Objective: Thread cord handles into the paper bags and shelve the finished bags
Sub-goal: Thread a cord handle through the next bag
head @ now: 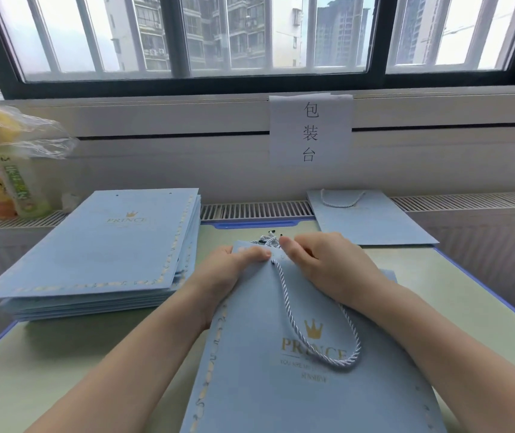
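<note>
A flat light-blue paper bag point(296, 385) with a gold crown and "PRINCE" print lies in front of me on the green table. A silver twisted cord point(318, 342) runs from a hole near the bag's top edge and loops down over its face. My left hand point(234, 264) grips the bag's top edge, thumb on top next to the hole. My right hand point(325, 264) holds the top edge on the other side, thumb raised near the cord ends point(268, 240) bunched just beyond the bag.
A stack of flat blue bags point(100, 254) without handles sits at the left. One bag with a cord handle point(368, 217) lies at the back right by the radiator grille. Drink bottles in a plastic bag point(9, 170) stand far left. A paper sign point(311, 129) hangs on the wall.
</note>
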### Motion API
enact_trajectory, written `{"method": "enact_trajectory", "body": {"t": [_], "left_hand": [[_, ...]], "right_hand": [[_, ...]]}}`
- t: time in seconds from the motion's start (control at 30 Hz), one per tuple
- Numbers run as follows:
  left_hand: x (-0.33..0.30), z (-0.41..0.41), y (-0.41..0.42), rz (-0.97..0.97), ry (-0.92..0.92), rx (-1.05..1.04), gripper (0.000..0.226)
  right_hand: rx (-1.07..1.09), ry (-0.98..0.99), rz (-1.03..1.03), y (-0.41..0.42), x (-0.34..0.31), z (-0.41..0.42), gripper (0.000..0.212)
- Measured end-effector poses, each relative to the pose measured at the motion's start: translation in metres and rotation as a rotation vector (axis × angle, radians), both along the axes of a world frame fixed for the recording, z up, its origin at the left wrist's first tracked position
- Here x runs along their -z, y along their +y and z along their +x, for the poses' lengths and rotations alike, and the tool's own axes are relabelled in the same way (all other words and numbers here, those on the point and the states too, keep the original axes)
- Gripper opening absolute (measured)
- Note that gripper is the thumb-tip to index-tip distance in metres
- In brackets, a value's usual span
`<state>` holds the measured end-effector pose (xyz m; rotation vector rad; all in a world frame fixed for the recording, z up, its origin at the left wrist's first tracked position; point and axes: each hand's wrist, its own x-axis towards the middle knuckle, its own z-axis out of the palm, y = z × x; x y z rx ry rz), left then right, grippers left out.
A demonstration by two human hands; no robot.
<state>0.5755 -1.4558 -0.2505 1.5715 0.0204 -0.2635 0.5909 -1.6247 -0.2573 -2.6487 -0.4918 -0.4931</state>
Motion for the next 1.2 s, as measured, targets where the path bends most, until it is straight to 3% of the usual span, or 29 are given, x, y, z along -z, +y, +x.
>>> {"method": "enact_trajectory", "body": {"t": [0.2,0.27,0.47,0.57,0.67,0.83,1.07,1.2], "left_hand": [[0.002,-0.005,-0.003,-0.074,0.05,0.139,0.029],[0.0,-0.006,-0.003,-0.073,0.033,0.118,0.023],[-0.011,-0.001,0.006,-0.127,-0.009,-0.01,0.026],[-0.012,0.002,0.013,-0.161,-0.051,-0.035,0.041],[-0.011,0.002,0.014,-0.152,-0.043,-0.024,0.051],[-0.012,0.002,0.016,-0.188,-0.04,-0.008,0.038],[-0.015,0.004,0.019,-0.271,-0.062,-0.128,0.035],[-0.016,0.003,0.019,-0.353,-0.119,-0.186,0.028]], "right_hand": [[-0.019,-0.053,-0.016,0.001,0.0,-0.001,0.052],[-0.043,-0.114,0.019,0.0,0.002,0.0,0.053],[0.18,-0.097,0.301,-0.029,-0.018,0.012,0.057],[0.143,0.096,0.381,-0.046,-0.021,0.016,0.061],[-0.001,0.481,0.76,-0.054,-0.027,0.009,0.047],[-0.122,0.784,1.135,-0.065,-0.033,0.002,0.049],[-0.151,0.533,1.181,-0.058,-0.028,0.011,0.044],[-0.189,0.575,1.237,-0.058,-0.027,0.009,0.044]]}}
